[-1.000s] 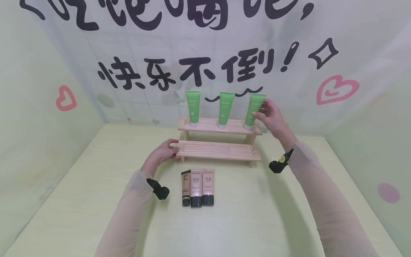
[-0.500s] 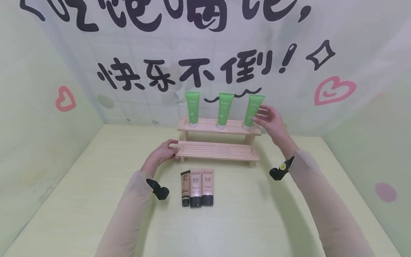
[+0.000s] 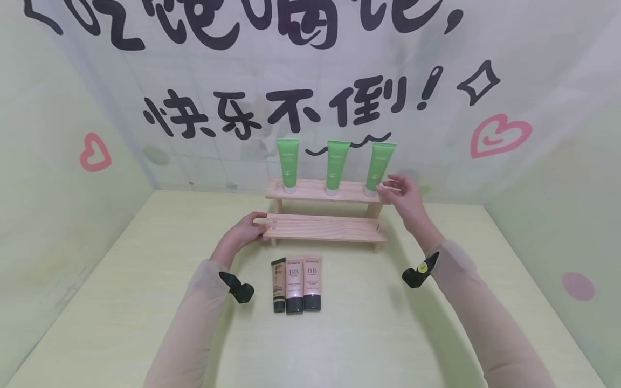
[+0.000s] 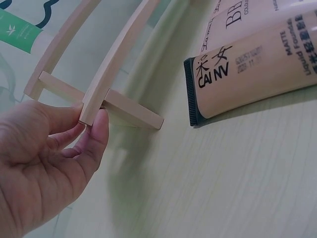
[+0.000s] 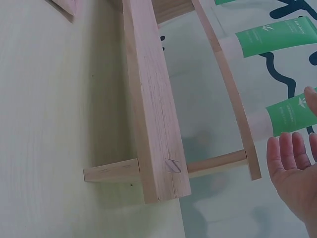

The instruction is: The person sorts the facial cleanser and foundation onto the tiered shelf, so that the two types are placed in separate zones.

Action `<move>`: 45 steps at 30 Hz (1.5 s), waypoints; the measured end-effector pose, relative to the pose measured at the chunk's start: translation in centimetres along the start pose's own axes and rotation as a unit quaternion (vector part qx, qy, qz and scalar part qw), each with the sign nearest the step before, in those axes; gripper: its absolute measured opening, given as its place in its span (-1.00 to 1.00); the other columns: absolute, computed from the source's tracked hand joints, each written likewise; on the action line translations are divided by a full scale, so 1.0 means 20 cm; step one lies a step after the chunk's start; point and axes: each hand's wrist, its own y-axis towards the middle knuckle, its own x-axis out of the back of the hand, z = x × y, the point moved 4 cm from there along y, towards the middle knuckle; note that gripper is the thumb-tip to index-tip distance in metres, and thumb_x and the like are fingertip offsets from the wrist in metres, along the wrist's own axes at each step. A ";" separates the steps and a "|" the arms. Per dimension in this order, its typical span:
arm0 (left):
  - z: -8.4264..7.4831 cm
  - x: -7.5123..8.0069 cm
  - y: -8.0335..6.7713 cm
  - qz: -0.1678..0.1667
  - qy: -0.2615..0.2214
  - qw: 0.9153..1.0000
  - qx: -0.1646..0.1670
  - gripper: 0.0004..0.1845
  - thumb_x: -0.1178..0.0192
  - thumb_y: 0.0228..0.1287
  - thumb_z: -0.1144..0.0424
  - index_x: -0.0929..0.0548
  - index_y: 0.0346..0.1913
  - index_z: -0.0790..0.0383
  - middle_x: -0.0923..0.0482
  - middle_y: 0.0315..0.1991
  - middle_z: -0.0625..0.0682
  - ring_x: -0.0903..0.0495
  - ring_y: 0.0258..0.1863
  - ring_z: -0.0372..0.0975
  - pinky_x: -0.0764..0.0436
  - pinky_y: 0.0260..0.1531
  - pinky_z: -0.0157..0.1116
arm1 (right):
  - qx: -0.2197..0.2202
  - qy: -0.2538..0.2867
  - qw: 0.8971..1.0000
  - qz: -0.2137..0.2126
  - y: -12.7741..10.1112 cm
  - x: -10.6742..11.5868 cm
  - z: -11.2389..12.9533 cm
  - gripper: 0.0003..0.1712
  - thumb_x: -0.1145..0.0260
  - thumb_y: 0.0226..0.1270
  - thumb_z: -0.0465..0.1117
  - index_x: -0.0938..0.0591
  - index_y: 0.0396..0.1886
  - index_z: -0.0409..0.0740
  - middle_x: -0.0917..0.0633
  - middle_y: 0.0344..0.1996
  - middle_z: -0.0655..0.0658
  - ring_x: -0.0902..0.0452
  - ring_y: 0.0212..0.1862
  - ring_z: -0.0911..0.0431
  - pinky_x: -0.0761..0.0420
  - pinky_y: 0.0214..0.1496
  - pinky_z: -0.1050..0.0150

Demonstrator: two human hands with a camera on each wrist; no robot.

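A two-step wooden stand (image 3: 325,227) rises at the back of the table. On its upper board three green tubes stand on their white caps: a left tube (image 3: 289,164), a middle tube (image 3: 337,166) and a right tube (image 3: 379,166). My left hand (image 3: 244,230) pinches the left end of the lower board between thumb and fingers, plainly seen in the left wrist view. My right hand (image 3: 406,202) is beside the lower part of the right green tube, fingers loosely extended and not round it. Whether a fingertip touches that tube, I cannot tell.
In front of the stand lie three tubes side by side: a tan foundation tube (image 3: 278,285) and two pink BB cream tubes, one in the middle (image 3: 294,285) and one at right (image 3: 312,284). A printed wall sheet (image 3: 213,161) hangs close behind the stand.
My right hand has let go of the right green tube and lowered from its upper part toward its base. The tube stays upright. My left hand keeps its hold on the lower board.
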 end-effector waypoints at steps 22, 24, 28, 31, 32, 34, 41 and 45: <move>0.00 0.00 0.00 0.002 0.000 1.000 0.002 -0.46 0.11 0.45 0.27 -0.05 0.42 0.20 -0.35 0.21 0.32 -0.56 -0.28 -0.27 -0.58 -0.08 -0.32 | -0.020 0.031 0.998 0.050 -0.12 -0.06 -0.08 -0.41 -0.21 0.30 -0.25 -0.26 0.24 -0.41 -0.49 -0.23 0.10 -0.53 -0.23 0.34 -0.63 -0.12 0.43; -0.01 0.00 0.00 0.001 0.001 1.000 0.003 -0.46 0.11 0.45 0.28 -0.06 0.42 0.20 -0.35 0.20 0.31 -0.56 -0.27 -0.27 -0.58 -0.08 -0.31 | -0.024 0.029 0.998 0.054 -0.13 -0.07 -0.08 -0.39 -0.21 0.30 -0.23 -0.25 0.26 -0.39 -0.48 -0.21 0.10 -0.53 -0.21 0.33 -0.63 -0.08 0.38; -0.01 0.00 0.00 0.001 0.000 1.000 0.000 -0.46 0.12 0.45 0.29 -0.05 0.42 0.21 -0.35 0.21 0.32 -0.56 -0.25 -0.25 -0.58 -0.06 -0.30 | -0.028 0.024 0.997 0.062 -0.15 -0.08 -0.09 -0.39 -0.20 0.32 -0.21 -0.24 0.27 -0.38 -0.48 -0.19 0.09 -0.51 -0.18 0.33 -0.63 -0.04 0.35; -0.02 0.00 0.00 0.002 -0.002 1.000 -0.001 -0.46 0.12 0.45 0.29 -0.05 0.42 0.22 -0.34 0.21 0.32 -0.55 -0.24 -0.24 -0.58 -0.04 -0.29 | -0.026 0.028 0.997 0.069 -0.15 -0.09 -0.11 -0.40 -0.19 0.32 -0.23 -0.25 0.27 -0.39 -0.49 -0.21 0.12 -0.51 -0.20 0.36 -0.63 -0.04 0.34; -0.02 0.00 -0.01 0.002 -0.003 1.000 -0.001 -0.46 0.12 0.45 0.30 -0.05 0.42 0.22 -0.34 0.21 0.32 -0.55 -0.23 -0.24 -0.58 -0.04 -0.29 | -0.026 0.030 0.997 0.072 -0.15 -0.10 -0.12 -0.40 -0.19 0.32 -0.23 -0.25 0.26 -0.40 -0.49 -0.22 0.13 -0.51 -0.22 0.37 -0.63 -0.05 0.34; -0.02 0.00 -0.01 0.002 -0.003 1.000 -0.001 -0.46 0.12 0.45 0.30 -0.06 0.42 0.22 -0.35 0.21 0.32 -0.55 -0.24 -0.24 -0.58 -0.04 -0.29 | -0.026 0.029 0.996 0.081 -0.16 -0.11 -0.13 -0.41 -0.19 0.32 -0.24 -0.27 0.25 -0.40 -0.50 -0.24 0.14 -0.52 -0.24 0.38 -0.64 -0.05 0.32; -0.02 0.00 -0.01 0.001 0.001 1.000 0.000 -0.46 0.11 0.45 0.29 -0.07 0.41 0.22 -0.35 0.20 0.32 -0.55 -0.28 -0.26 -0.58 -0.07 -0.31 | -0.048 0.017 0.992 0.114 -0.20 -0.15 -0.17 -0.37 -0.21 0.30 -0.21 -0.25 0.27 -0.39 -0.52 -0.23 0.10 -0.55 -0.28 0.35 -0.63 -0.13 0.42; -0.01 0.00 -0.01 0.002 0.003 1.000 0.001 -0.46 0.12 0.45 0.28 -0.06 0.42 0.22 -0.34 0.21 0.33 -0.55 -0.30 -0.27 -0.58 -0.09 -0.32 | -0.060 0.025 0.989 0.130 -0.22 -0.18 -0.20 -0.34 -0.21 0.29 -0.24 -0.22 0.30 -0.39 -0.52 -0.18 0.06 -0.56 -0.30 0.33 -0.63 -0.15 0.42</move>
